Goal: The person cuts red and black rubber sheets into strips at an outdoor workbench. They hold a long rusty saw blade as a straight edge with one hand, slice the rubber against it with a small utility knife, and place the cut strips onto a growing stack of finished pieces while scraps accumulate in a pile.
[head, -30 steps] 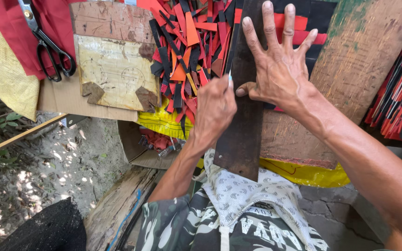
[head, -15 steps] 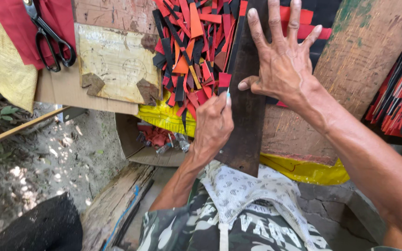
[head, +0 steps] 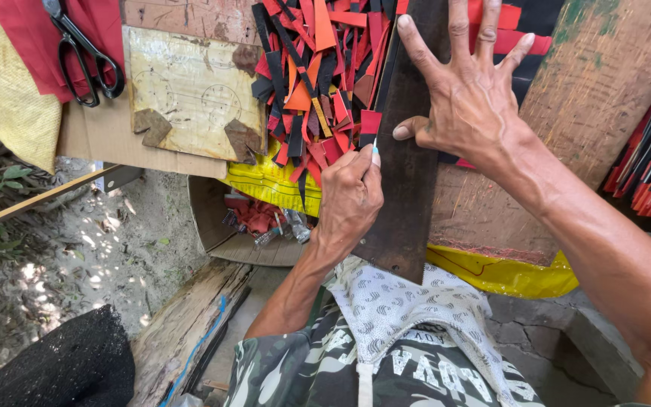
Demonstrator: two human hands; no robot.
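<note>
Head view looks down on a long dark strip, flat and dull like leather or rubber, lying lengthwise across a worn wooden board. Its near end hangs over the person's lap. The right hand presses flat on the strip's upper part, fingers spread wide, gripping nothing, thumb at the strip's left edge. The left hand is curled into a tight fist around a small tool, of which only a pale tip shows, set against the strip's left edge. Just left of the strip lies a heap of cut scraps, narrow red, orange and black slivers with sharp ends. Under the board a yellow plastic sheet sticks out. Below the heap an open cardboard box holds red scraps and some small metallic bits too small to tell. Farther left, black scissors rest on red cloth, beside a scuffed yellowish card.
</note>
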